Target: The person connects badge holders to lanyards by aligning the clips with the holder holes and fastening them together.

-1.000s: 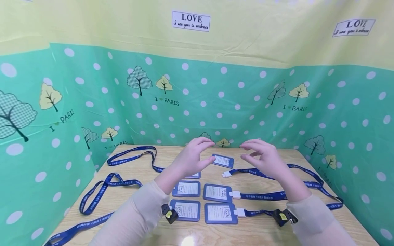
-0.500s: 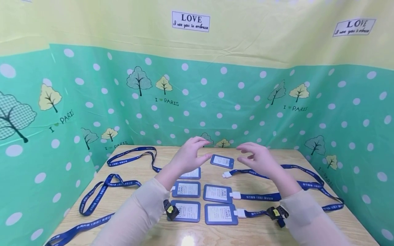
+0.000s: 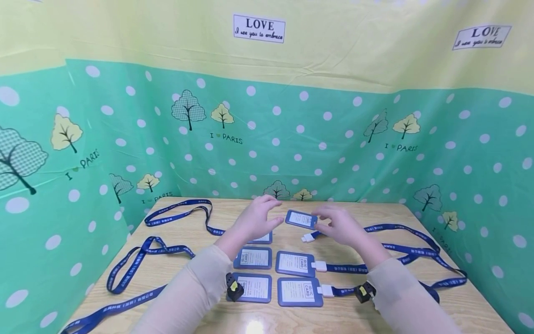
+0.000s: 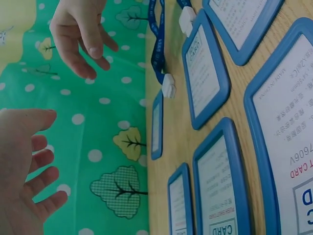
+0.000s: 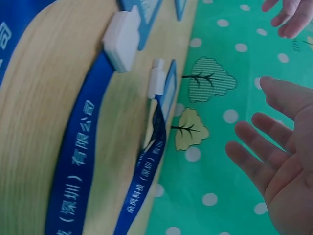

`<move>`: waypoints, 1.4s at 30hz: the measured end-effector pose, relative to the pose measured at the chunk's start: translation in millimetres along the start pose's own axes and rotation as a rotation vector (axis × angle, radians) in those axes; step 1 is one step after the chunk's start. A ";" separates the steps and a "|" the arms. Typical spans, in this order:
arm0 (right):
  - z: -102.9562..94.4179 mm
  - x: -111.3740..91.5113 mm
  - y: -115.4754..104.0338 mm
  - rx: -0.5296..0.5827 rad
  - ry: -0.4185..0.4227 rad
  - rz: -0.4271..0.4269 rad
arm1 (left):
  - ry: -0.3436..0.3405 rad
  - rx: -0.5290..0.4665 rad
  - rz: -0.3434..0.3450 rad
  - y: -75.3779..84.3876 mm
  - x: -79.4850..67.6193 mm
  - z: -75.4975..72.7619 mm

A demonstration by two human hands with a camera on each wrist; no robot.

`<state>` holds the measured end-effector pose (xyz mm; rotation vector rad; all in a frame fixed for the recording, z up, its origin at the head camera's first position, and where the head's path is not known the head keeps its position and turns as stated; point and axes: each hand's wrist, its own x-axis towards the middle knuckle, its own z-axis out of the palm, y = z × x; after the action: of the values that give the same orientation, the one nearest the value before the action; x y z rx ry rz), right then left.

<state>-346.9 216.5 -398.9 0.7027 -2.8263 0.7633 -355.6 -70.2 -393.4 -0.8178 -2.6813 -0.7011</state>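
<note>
Both hands hover above the wooden table, holding nothing. My left hand [image 3: 255, 220] has its fingers spread and thumb apart, over the left column of blue badge holders. Facing it, my right hand [image 3: 340, 226] is beside the single badge holder [image 3: 300, 219] at the back; its fingertips overlap that holder's right edge in the head view, but the right wrist view shows the hand [image 5: 286, 161] raised with relaxed fingers. A loose white lanyard clip [image 3: 308, 238] lies just in front of that holder. The far-left holder [image 3: 262, 238] is partly hidden by my left hand.
Two badge holders [image 3: 295, 263] with blue lanyards lie in the right column, and more [image 3: 252, 258] in the left. Blue lanyards [image 3: 137, 264] loop across the left side, others [image 3: 434, 253] across the right. A green and yellow curtain [image 3: 267, 125] stands around the table.
My right hand has moved left and lower, up to the back badge holder in the head view. My left hand has shifted slightly left and down. The badge holders stay in place.
</note>
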 end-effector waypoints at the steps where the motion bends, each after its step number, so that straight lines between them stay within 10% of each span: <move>1: 1.7 0.2 0.8 -0.005 -0.004 0.001 | -0.005 0.005 -0.005 -0.8 -0.1 1.6; 21: 32.3 7.4 5.1 -0.063 -0.171 0.141 | -0.113 0.047 -0.071 -7.3 -1.3 27.9; 42: 54.7 17.7 20.0 -0.201 -0.262 0.069 | -0.209 0.096 -0.081 -11.0 -0.4 42.2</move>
<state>-372.2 197.0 -450.7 0.7241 -3.1185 0.4127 -365.7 -56.7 -433.6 -0.8015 -2.9239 -0.5250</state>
